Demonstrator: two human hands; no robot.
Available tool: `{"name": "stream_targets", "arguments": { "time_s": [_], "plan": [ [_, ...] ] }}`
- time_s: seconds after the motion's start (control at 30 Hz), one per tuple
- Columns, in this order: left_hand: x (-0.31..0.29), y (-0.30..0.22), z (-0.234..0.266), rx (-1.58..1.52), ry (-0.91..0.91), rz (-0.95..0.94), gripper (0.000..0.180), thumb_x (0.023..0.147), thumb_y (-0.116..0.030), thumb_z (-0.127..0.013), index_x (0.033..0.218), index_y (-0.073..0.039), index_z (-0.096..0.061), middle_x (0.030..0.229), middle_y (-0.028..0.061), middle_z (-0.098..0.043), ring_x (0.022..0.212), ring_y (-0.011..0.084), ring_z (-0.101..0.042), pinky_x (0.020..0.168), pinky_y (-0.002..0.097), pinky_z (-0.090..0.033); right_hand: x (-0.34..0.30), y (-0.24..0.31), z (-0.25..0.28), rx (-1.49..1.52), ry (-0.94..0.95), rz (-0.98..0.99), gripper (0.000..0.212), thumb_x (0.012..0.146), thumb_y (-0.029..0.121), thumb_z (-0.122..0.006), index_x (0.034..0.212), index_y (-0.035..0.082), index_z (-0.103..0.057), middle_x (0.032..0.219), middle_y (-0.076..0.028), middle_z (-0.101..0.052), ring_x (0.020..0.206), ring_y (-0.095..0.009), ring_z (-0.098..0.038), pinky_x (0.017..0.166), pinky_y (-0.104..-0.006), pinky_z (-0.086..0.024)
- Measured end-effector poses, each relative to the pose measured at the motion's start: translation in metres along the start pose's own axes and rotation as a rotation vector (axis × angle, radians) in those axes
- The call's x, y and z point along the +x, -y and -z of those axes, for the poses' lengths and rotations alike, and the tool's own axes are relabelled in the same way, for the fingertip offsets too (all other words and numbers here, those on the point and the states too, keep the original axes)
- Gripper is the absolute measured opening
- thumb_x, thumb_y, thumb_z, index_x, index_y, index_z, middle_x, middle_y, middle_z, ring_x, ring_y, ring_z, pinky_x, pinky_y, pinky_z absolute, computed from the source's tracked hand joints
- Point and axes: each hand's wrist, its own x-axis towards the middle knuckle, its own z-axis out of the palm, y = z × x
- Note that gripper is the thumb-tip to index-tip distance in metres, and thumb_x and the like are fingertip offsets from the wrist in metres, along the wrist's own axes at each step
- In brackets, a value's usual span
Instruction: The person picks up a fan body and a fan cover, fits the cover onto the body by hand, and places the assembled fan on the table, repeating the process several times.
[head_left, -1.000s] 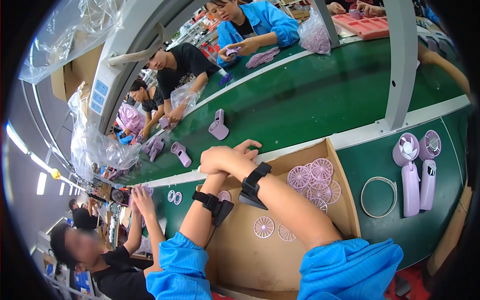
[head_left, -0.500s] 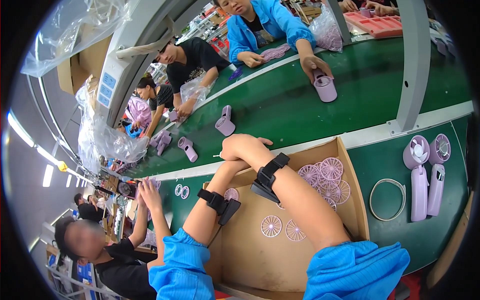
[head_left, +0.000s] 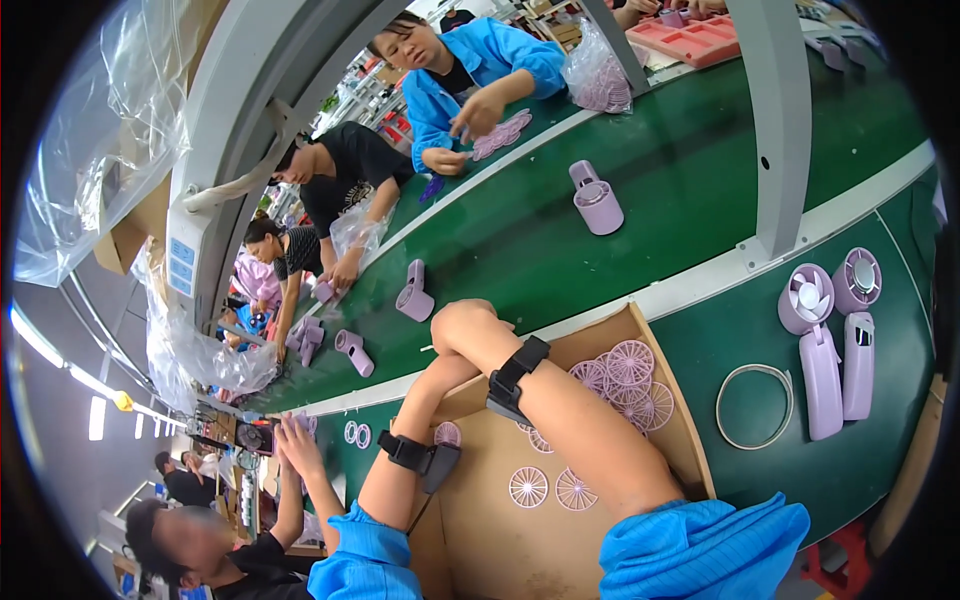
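Note:
My forearms cross at the far edge of a cardboard box (head_left: 560, 545). My right hand (head_left: 463, 322) is bent over on top, its fingers turned away out of sight. Below it, my left hand (head_left: 458, 370) is mostly covered by the right wrist. What either hand holds, if anything, is hidden. Inside the box are several lilac spoked fan grilles: a pile (head_left: 628, 385) at the far right, and a loose grille (head_left: 528, 488) on the bottom beside another. Close beyond my hands, a lilac fan housing (head_left: 414, 295) lies on the green conveyor belt (head_left: 690, 170).
Another fan housing (head_left: 598, 205) stands farther along the belt. Two lilac handheld fans (head_left: 822, 370) and a pale ring-shaped band (head_left: 722, 410) lie right of the box. A grey post (head_left: 780, 130) rises at the belt's near edge. Co-workers sit opposite; another person (head_left: 200, 540) works at left.
The co-worker in blue across the belt has let go of a fan housing, which now stands on the belt, and drawn that hand back. The view has shifted; my arms stay crossed.

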Motion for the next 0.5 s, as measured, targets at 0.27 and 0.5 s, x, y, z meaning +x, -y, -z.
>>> {"name": "stream_targets", "arguments": {
  "time_s": [0.27,0.5],
  "plan": [
    [0.002,0.017,0.011,0.165,0.037,0.011,0.043,0.09,-0.018,-0.056,0.132,-0.012,-0.045,0.135,0.0088,-0.045,0.123,0.0207,-0.042,0.103,0.0339,-0.032,0.037,-0.001,-0.013,-0.049,0.062,-0.04,0.029,0.071,0.01,-0.06,0.098,0.006,-0.069,0.102,-0.012,-0.067,0.088,-0.03,-0.066,0.07,-0.0408,-0.053],
    [0.001,0.015,0.009,-0.003,0.04,0.231,0.046,0.093,-0.02,-0.054,0.137,-0.016,-0.04,0.136,0.0082,-0.045,0.124,0.0205,-0.042,0.105,0.0338,-0.031,0.029,-0.007,-0.013,0.026,-0.066,0.015,0.027,0.074,0.018,-0.062,0.098,0.009,-0.07,0.106,-0.013,-0.065,0.095,-0.029,-0.064,0.079,-0.0419,-0.051]
  ]
}}
